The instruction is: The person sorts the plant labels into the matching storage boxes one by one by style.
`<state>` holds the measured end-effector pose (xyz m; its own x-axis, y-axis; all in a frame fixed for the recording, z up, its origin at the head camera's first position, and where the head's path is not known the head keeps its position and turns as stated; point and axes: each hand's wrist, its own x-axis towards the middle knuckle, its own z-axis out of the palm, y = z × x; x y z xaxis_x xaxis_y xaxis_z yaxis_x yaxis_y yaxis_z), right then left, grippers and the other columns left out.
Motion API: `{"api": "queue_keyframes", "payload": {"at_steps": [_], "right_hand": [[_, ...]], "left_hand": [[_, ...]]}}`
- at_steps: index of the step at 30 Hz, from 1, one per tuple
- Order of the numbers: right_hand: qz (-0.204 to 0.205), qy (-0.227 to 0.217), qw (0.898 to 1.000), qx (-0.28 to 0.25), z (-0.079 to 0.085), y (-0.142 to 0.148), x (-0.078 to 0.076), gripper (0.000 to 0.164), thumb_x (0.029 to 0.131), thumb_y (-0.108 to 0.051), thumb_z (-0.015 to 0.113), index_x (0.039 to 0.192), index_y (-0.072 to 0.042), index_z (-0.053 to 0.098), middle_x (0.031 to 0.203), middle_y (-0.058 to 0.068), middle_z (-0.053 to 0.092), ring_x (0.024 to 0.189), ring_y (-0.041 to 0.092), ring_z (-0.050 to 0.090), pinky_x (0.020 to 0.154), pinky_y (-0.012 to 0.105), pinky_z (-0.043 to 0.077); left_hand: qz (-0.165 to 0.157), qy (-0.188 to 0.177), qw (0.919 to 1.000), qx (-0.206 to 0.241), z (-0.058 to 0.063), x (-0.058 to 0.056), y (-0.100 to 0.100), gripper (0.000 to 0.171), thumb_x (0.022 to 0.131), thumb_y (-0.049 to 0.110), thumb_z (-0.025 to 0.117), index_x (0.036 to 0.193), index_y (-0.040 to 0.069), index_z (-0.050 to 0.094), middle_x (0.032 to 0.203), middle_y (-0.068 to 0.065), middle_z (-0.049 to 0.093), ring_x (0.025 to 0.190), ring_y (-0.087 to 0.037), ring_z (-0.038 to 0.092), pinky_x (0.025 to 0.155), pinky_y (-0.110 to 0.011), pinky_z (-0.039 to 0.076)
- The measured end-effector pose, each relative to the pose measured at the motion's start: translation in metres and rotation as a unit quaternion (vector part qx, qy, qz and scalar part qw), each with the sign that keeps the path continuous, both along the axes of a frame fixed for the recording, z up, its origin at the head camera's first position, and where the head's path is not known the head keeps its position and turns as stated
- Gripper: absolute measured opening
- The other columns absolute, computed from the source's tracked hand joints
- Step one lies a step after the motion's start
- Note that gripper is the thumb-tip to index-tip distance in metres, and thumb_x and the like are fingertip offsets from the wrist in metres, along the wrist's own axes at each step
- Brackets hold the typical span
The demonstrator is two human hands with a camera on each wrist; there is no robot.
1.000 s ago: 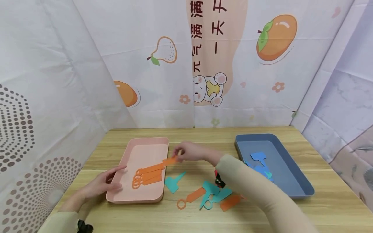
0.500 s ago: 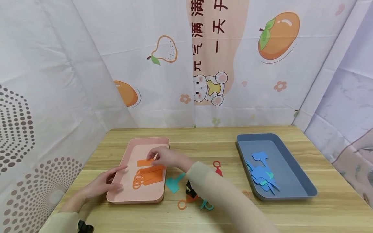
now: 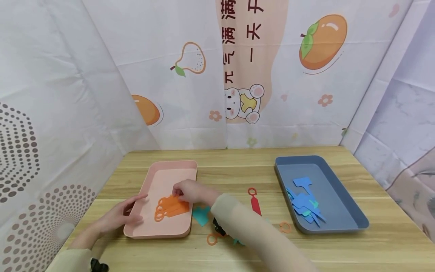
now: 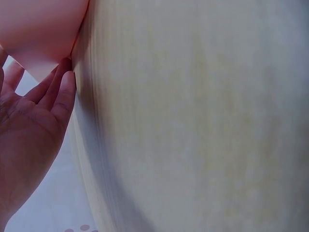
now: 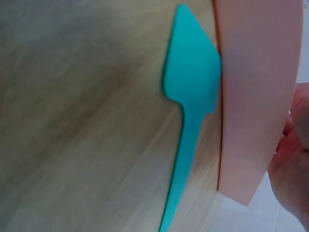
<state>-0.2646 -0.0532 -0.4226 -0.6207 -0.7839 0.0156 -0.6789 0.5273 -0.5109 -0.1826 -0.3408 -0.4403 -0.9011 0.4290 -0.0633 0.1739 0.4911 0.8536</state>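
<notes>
My right hand (image 3: pixel 190 192) is over the pink tray (image 3: pixel 173 165), its curled fingers pinching an orange plant label at the right end of a pile of orange plant labels (image 3: pixel 171 207). The fingertips cover part of that label. In the right wrist view the tray's side wall (image 5: pixel 258 96) hides most of the fingers. On the tray's left side my left hand (image 3: pixel 119 215) holds the wall, with thumb and forefinger over the rim. The left wrist view shows other fingers against the outer side of the tray (image 4: pixel 43 29). A turquoise T-shaped plant label (image 5: pixel 193 77) lies beside the tray.
A blue-grey tray (image 3: pixel 340 196) at the right holds several blue and turquoise labels (image 3: pixel 306 206). Between the trays lie a red label (image 3: pixel 255 204) and orange ring ends (image 3: pixel 285 227), partly under my right forearm. A printed curtain (image 3: pixel 193 124) hangs behind the wooden table (image 3: pixel 234 162).
My right hand has carried the orange label leftward over the tray wall, then lowered it onto the pile of orange labels. The left hand has stayed on the tray's edge.
</notes>
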Motion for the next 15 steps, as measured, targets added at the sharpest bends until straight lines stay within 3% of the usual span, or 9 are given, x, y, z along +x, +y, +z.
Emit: {"api": "queue_keyframes", "payload": {"at_steps": [7,15], "right_hand": [[0.007,0.035,0.999,-0.02,0.005,0.006,-0.002,0.005,0.091,-0.007,0.068,0.096,-0.01,0.068,0.091,-0.004,0.064,0.085,0.01,0.054,0.08,0.014,0.041],[0.068,0.023,0.997,-0.021,0.04,0.055,-0.006,0.01,0.093,-0.004,0.062,0.102,-0.001,0.066,0.099,0.006,0.065,0.093,0.018,0.062,0.083,0.022,0.047]], "left_hand": [[-0.005,0.004,1.0,0.006,-0.002,0.001,-0.002,0.069,0.09,0.011,0.07,0.146,-0.006,0.033,0.142,-0.037,0.034,0.108,-0.006,0.053,0.082,-0.023,0.049],[-0.001,0.003,1.0,0.0,0.001,0.002,0.0,0.07,0.09,0.012,0.07,0.146,-0.006,0.033,0.142,-0.037,0.034,0.108,-0.008,0.053,0.082,-0.023,0.049]]}}
